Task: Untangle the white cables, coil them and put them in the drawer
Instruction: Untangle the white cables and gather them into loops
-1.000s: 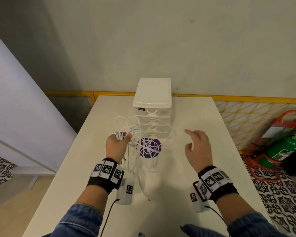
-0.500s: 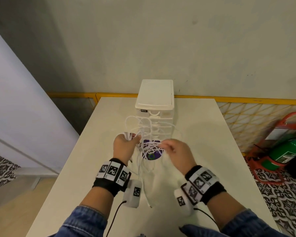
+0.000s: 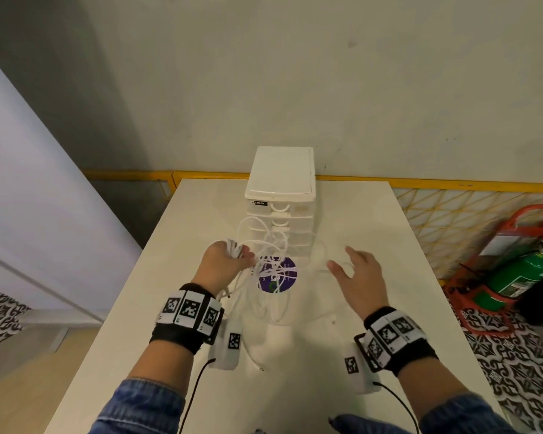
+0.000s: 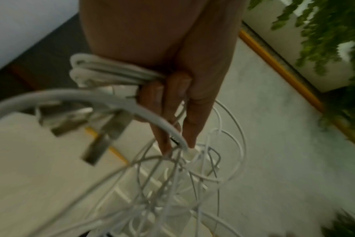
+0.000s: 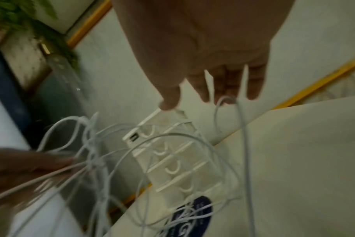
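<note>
1. Left hand (image 3: 224, 264): I read it held up in front of the drawer unit, fingers (image 4: 173, 94) curled round a bundle of white cables (image 3: 265, 270), with metal plug ends hanging beside the grip in the left wrist view.

2. White cables: I log a loose tangle of thin loops. It hangs from the left hand down to the desk (image 3: 373, 233) in front of the drawer unit, and some loops stand against the unit's front. One strand runs from the tangle rightward to the right hand.

3. Right hand (image 3: 362, 277): in front of the drawer unit and to its right, fingers spread and relaxed. A cable loop crosses at the fingertips (image 5: 253, 89); I cannot tell whether it rests on them or only passes in front.

4. Drawer unit (image 3: 281, 195): small white plastic tower with a flat lid, standing at the far middle of the desk. I see all its drawers pushed in.

5. Purple round sticker (image 3: 278, 277): lying on the desk directly in front of the drawer unit, under the tangle.

6. Green fire extinguisher (image 3: 521, 274): on the floor in a red stand, well to the right of the drawer unit.
</note>
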The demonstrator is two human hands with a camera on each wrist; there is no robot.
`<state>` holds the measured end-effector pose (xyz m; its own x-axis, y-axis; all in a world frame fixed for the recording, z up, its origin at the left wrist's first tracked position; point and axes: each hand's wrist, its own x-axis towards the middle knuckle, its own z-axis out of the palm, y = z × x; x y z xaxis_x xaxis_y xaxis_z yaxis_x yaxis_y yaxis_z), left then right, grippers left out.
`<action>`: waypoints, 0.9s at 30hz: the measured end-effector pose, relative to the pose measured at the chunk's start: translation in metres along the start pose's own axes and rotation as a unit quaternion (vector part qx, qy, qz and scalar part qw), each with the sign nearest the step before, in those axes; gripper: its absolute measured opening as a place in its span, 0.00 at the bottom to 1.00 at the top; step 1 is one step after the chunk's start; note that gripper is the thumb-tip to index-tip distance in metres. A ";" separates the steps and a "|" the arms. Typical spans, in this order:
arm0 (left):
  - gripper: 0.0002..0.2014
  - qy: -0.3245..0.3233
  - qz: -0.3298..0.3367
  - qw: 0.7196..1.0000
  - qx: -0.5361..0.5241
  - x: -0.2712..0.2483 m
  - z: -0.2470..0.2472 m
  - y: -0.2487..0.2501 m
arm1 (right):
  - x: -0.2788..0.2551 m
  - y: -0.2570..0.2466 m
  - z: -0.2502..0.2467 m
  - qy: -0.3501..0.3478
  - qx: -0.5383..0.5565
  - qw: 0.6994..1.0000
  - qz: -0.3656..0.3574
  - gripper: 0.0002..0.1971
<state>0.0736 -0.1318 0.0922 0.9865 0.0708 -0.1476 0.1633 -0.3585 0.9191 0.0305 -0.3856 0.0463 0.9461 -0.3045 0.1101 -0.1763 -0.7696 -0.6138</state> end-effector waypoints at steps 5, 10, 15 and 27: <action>0.04 -0.096 0.113 0.988 0.041 -0.022 0.012 0.036 | -0.012 -0.060 0.001 -0.068 0.158 0.974 -0.149 0.45; 0.08 -0.092 0.157 0.979 0.091 -0.026 -0.002 0.049 | 0.000 -0.049 -0.002 -0.003 -0.007 0.991 -0.137 0.11; 0.15 -0.140 0.146 0.937 0.286 -0.030 -0.007 0.042 | 0.015 -0.027 -0.020 0.114 -0.086 0.979 -0.144 0.10; 0.18 -0.216 0.089 0.972 -0.038 -0.043 -0.020 0.060 | 0.000 -0.028 -0.014 -0.050 -0.037 0.996 -0.064 0.15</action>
<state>0.0407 -0.1378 0.1611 0.9145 -0.3898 -0.1089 0.0047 -0.2589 0.9659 0.0316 -0.3724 0.0746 0.9838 -0.1470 0.1026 -0.0690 -0.8388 -0.5400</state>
